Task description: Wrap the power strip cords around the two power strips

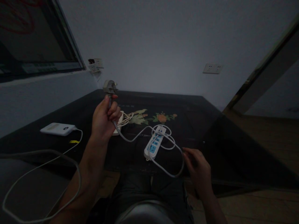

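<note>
My left hand [105, 119] is raised over the table, fingers wrapped round the cord just below a grey plug [109, 87]. From that fist the white cord [130, 140] runs down to loose loops at a white power strip [154, 144] with blue socket faces. On the right, my right hand [198, 163] pinches a loop of the same cord between thumb and fingers, above the table's near edge. Behind my left wrist, partly hidden, lies a second white power strip [117, 129] with a cream cord bundled [127, 118] on it.
A dark glossy table [187, 112] with a printed flower stands against the wall. On its left lies a white power bank [58, 129] with a thin cable, beside a yellow tag [74, 142]. Wall sockets [212, 68] are at the back right, others [95, 64] at the left corner.
</note>
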The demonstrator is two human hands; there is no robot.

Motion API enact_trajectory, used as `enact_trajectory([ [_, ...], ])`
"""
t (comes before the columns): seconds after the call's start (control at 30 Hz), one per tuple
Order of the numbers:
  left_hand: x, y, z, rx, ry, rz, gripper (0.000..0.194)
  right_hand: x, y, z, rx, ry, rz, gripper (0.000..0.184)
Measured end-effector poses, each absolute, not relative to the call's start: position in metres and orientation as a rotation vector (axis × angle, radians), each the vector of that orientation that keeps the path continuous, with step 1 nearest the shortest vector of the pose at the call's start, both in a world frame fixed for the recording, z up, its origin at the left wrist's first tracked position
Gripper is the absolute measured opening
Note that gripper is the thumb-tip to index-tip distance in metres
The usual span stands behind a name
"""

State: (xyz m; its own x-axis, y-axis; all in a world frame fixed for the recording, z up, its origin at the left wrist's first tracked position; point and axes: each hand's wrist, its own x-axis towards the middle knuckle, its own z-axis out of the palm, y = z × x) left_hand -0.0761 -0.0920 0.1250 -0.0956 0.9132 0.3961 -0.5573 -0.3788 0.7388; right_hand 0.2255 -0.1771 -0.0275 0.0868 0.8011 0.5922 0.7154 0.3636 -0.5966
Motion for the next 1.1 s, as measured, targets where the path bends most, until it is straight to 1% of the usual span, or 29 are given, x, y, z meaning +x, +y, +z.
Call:
enact_trajectory([
  [0.1,-0.077,-0.093,0.155,1.087,0.446,1.747,0.046,0.227,-0.163,-0.034,-1.466,-1.639,0.127,0.031],
  [0.17,-0.077,-0.095,0.179,1.126,0.379,1.811,0.054,0.228,-0.156,-0.041,-1.489,-1.655,0.185,0.032],
  [0.27,-0.082,-0.099,0.210,1.194,0.288,1.887,0.053,0.230,-0.149,-0.049,-1.508,-1.636,0.297,0.031],
  [0.37,-0.092,-0.101,0.227,1.279,0.268,1.949,0.048,0.232,-0.146,-0.051,-1.537,-1.560,0.353,0.035],
  [0.47,-0.105,-0.100,0.230,1.337,0.349,2.042,0.044,0.233,-0.146,-0.047,-1.536,-1.486,0.423,0.038],
  [0.57,-0.111,-0.097,0.224,1.373,0.414,2.140,0.037,0.232,-0.146,-0.041,-1.496,-1.385,0.588,0.040],
  [0.7,-0.107,-0.087,0.215,1.466,0.452,2.248,0.041,0.228,-0.144,-0.033,-1.397,-1.196,0.846,0.045],
  [0.8,-0.103,-0.080,0.213,1.660,0.365,2.295,0.034,0.225,-0.141,-0.025,-1.304,-1.051,0.985,0.045],
  [0.87,-0.101,-0.078,0.213,1.846,0.339,2.286,0.038,0.223,-0.140,-0.019,-1.229,-0.954,1.063,0.044],
  [0.93,-0.098,-0.080,0.211,2.176,0.489,2.185,0.043,0.220,-0.140,-0.012,-1.151,-0.883,1.140,0.044],
  [0.97,-0.095,-0.082,0.209,2.416,0.628,2.061,0.042,0.218,-0.140,-0.008,-1.112,-0.862,1.178,0.044],
  [1.03,-0.088,-0.085,0.199,2.932,0.884,1.585,0.036,0.213,-0.140,0.000,-1.043,-0.849,1.252,0.044],
  [1.1,-0.076,-0.086,0.185,3.145,0.882,1.004,0.030,0.209,-0.141,0.007,-0.991,-0.853,1.302,0.043],
])
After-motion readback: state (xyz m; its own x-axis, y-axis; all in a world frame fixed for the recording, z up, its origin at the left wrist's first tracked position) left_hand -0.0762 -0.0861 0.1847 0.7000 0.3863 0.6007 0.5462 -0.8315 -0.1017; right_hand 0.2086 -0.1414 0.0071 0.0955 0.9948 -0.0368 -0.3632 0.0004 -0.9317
